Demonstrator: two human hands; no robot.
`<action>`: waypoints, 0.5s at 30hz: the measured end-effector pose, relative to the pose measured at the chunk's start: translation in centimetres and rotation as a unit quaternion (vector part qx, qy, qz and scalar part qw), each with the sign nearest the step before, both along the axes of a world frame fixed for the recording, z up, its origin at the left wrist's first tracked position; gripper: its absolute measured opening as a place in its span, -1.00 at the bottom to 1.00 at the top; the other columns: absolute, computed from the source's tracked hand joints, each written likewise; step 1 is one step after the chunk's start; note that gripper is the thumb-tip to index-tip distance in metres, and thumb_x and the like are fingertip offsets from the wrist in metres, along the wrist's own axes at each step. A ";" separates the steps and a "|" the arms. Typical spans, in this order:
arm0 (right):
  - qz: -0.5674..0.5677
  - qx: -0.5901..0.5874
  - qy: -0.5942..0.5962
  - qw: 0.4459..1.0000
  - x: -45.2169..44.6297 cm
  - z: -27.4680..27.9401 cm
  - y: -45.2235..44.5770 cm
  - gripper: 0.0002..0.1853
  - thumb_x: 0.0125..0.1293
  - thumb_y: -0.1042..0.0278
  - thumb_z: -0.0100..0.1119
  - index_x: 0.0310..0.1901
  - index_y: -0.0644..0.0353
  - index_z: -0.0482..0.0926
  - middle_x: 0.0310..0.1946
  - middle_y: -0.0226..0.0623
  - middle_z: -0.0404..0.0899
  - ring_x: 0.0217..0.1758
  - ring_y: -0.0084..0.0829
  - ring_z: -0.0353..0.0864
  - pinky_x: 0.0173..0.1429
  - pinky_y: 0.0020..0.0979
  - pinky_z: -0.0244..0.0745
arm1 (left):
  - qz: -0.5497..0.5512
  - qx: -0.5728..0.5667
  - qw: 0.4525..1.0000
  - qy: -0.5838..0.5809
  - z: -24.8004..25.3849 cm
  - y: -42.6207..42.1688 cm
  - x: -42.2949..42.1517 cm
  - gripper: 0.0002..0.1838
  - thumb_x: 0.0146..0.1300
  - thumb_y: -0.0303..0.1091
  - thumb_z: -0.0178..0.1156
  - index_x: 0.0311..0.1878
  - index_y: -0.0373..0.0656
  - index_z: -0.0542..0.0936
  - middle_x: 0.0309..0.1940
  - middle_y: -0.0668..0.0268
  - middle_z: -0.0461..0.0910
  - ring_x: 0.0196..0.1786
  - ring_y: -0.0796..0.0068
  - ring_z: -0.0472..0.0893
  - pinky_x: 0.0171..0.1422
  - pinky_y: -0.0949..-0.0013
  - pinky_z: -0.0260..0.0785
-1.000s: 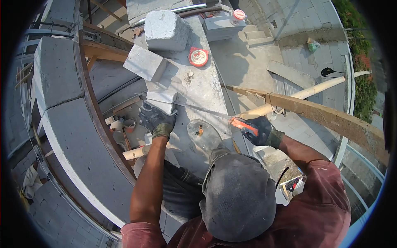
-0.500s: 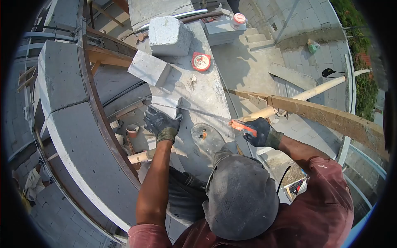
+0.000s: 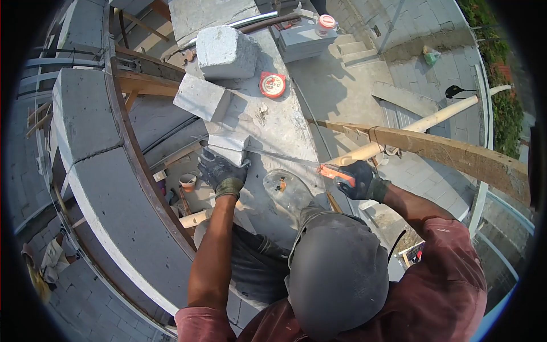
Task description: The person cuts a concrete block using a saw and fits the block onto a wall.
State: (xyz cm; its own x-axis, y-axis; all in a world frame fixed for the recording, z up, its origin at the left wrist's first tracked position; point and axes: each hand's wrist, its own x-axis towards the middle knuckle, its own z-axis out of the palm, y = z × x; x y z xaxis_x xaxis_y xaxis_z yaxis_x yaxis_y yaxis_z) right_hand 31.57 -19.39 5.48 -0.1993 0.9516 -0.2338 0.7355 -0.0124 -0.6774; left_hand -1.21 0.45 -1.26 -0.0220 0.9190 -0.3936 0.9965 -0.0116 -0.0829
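Observation:
My left hand (image 3: 222,171), in a dark work glove, is closed on the near side of a small pale block (image 3: 229,142) and presses it on the slab. My right hand (image 3: 362,181), also gloved, grips the orange handle of a hand saw (image 3: 337,173). The saw's thin blade runs left from the handle to the small block, and its tip shows beyond the block's left side. How deep the blade sits in the block I cannot make out. A larger cut block (image 3: 203,98) lies just beyond, with a rough, chunky block (image 3: 227,52) behind it.
A red round tape measure (image 3: 273,85) lies on the concrete slab (image 3: 285,122). A wooden beam (image 3: 450,151) and a round pole (image 3: 441,122) cross at right. A curved block wall (image 3: 114,199) runs along the left. A lidded jar (image 3: 326,24) stands at the back.
The right hand and saw handle have shifted slightly right, away from the small block. The left hand stays on the block. The whole view has shifted a little.

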 end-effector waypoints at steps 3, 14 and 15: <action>0.001 0.081 0.014 0.997 -1.2 -1.4 0.3 -0.65 0.33 0.18 0.19 0.10 0.05 0.67 -0.45 -0.10 0.66 -0.42 0.01 0.67 -0.29 -0.08 0.57 | 0.008 -0.024 1.000 0.006 1.3 0.3 0.7 0.48 -0.14 0.50 0.45 0.60 -0.43 0.01 0.58 -0.23 0.07 0.65 -0.25 0.01 0.72 -0.10 -0.20; 0.033 0.027 0.014 0.999 -6.0 -5.5 6.0 -0.54 0.37 0.12 0.18 0.28 -0.04 0.59 -0.44 -0.11 0.66 -0.42 0.01 0.66 -0.27 -0.05 0.57 | 0.054 -0.038 0.998 -0.013 2.5 0.7 0.8 0.48 -0.13 0.45 0.50 0.63 -0.33 -0.02 0.60 -0.14 0.07 0.64 -0.17 0.07 0.63 -0.23 0.01; 0.042 0.026 -0.011 0.999 -6.1 -5.4 5.9 -0.53 0.36 0.12 0.19 0.29 -0.02 0.59 -0.44 -0.10 0.67 -0.42 0.01 0.66 -0.28 -0.04 0.56 | 0.046 -0.022 0.999 -0.019 2.1 0.7 0.5 0.46 -0.17 0.45 0.51 0.61 -0.34 0.04 0.59 -0.14 0.09 0.63 -0.15 0.09 0.64 -0.16 0.04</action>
State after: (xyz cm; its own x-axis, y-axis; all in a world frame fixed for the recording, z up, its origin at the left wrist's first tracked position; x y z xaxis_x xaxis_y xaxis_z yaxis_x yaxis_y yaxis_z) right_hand 25.49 -13.45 0.04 -0.2751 0.9425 -0.1899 0.7466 0.0849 -0.6599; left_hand -0.73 1.13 0.85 -0.0891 0.8953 -0.4364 0.9960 0.0765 -0.0464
